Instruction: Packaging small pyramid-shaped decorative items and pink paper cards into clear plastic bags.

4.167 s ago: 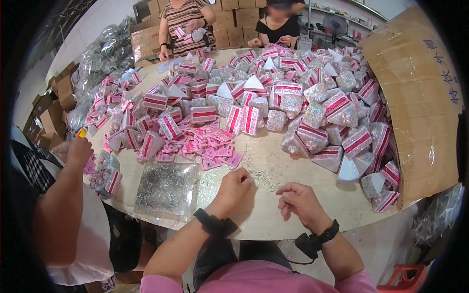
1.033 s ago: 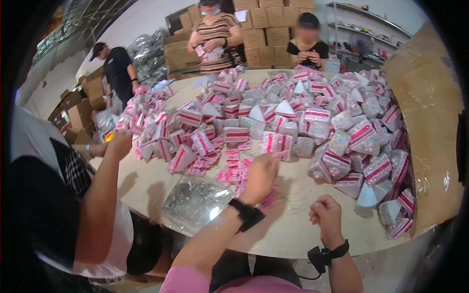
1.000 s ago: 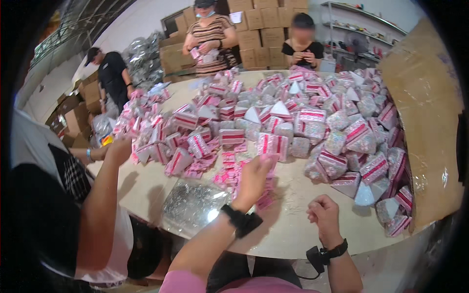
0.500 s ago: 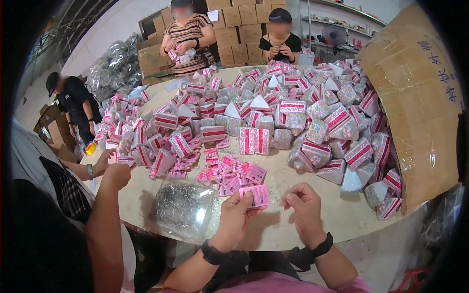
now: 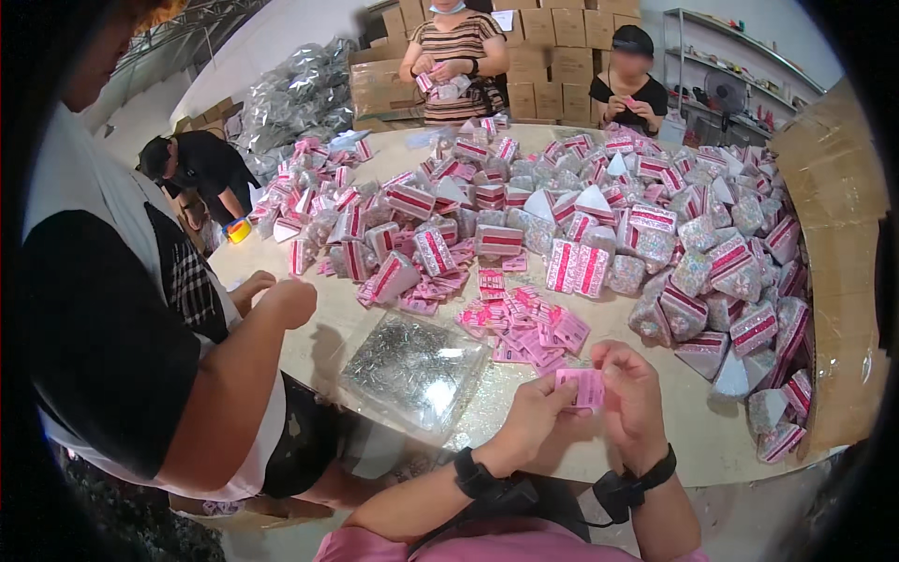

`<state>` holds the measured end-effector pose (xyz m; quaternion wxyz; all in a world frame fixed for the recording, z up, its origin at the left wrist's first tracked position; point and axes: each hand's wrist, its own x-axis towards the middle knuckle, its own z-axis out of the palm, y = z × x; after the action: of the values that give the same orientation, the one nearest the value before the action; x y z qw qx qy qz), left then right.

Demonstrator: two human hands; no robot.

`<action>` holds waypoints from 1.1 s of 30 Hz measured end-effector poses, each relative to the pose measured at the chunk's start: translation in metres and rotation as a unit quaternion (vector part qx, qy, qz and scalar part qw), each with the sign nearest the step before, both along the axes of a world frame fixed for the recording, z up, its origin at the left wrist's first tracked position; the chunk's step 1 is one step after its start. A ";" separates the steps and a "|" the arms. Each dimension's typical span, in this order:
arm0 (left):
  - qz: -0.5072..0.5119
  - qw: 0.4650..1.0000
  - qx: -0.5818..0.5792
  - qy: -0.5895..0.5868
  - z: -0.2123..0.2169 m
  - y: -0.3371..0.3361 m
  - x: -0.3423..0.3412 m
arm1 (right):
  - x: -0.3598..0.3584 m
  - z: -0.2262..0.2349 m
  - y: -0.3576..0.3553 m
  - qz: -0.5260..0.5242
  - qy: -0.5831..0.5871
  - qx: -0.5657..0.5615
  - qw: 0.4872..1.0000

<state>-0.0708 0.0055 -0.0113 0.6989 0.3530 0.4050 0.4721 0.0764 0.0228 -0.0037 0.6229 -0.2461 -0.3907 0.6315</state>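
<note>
My left hand is closed, pinching a small pink printed card between thumb and fingers. My right hand is at the card's right edge, fingertips pinched together. Whatever sits in those fingertips is too small to make out. Just beyond my hands lies a loose heap of similar pink cards. To the left, a clear plastic tray holds many thin, shiny, wire-like pieces.
Wrapped cake-slice-shaped items with pink stripes are piled across the table. An open cardboard box borders the right side. A co-worker stands close on my left. Other people work across the table and at the far left.
The view has shifted left, so things appear farther right. My right hand has come in to the card's edge; before, it was apart from it. The nearby co-worker's hands have drawn back.
</note>
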 end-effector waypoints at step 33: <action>0.103 0.747 0.546 0.365 0.042 0.001 -0.014 | -0.005 0.017 -0.020 0.098 -0.032 -0.128 0.986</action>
<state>-0.0843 0.0066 0.0312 0.1322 0.7759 0.3361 0.5172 0.0716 0.0032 0.0132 0.5081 -0.3046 -0.3484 0.7264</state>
